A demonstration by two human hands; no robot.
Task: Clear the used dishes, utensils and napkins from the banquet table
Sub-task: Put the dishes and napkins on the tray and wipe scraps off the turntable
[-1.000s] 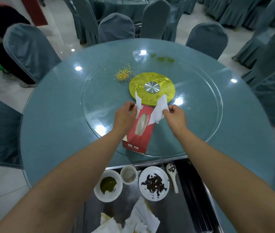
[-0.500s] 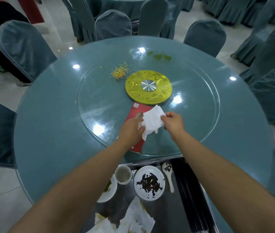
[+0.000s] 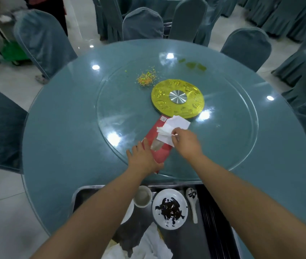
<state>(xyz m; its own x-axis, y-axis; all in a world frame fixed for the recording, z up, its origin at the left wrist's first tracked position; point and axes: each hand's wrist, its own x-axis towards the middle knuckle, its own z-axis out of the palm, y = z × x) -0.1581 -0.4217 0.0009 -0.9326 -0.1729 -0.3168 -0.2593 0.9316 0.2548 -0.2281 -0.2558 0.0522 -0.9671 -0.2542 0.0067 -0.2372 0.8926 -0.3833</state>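
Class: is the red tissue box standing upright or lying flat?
Lying flat: the red tissue box rests lengthwise on the glass turntable, its dispensing opening facing up.

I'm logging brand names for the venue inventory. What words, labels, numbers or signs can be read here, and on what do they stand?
No text can be read in this view.
Red tissue box: a small white square label at its far end looks like a QR code, too small and blurred to read.
Gold turntable hub: embossed patterns only; no letters can be made out.
White plate and spoon: dark food residue, no print.
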